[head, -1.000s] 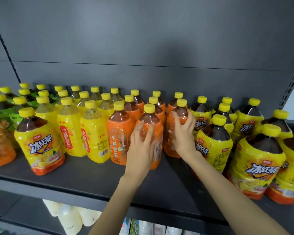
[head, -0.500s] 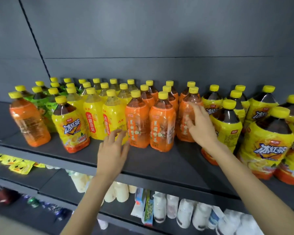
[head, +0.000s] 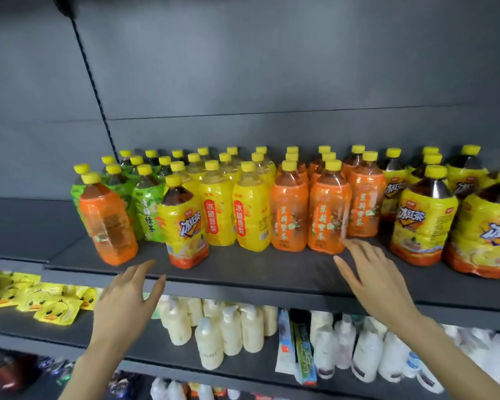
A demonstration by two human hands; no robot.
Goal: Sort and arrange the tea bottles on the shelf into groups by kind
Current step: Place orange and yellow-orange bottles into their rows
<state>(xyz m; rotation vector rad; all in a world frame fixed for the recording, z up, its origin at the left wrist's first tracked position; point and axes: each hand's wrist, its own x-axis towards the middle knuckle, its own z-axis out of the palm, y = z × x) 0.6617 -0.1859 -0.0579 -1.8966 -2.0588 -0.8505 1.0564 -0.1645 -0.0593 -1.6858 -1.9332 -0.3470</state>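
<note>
Yellow-capped tea bottles stand in rows on the dark shelf [head: 257, 272]. From left: green-label bottles [head: 147, 215], plain yellow bottles [head: 218, 217], orange-label bottles [head: 326, 217], then dark iced-tea bottles with yellow labels [head: 422, 223] at the right. Two strays stand in front at the left: an orange bottle [head: 110, 223] and an iced-tea bottle [head: 184, 226]. My left hand [head: 127, 298] hovers open below the shelf edge, under the stray iced-tea bottle. My right hand [head: 370, 275] is open over the shelf front, fingertips just short of the front orange bottles. Neither holds anything.
The lower shelf carries yellow duck-print packets [head: 41, 301] at the left, cream pump bottles [head: 214, 330] in the middle and white bottles [head: 367, 350] at the right. A grey back panel [head: 272, 67] closes the shelf behind. Bare shelf lies left of the stray orange bottle.
Both hands have drawn back from the orange bottles toward the shelf front, the left one down and leftward. The view has swung left, showing the green bottles and lower shelves.
</note>
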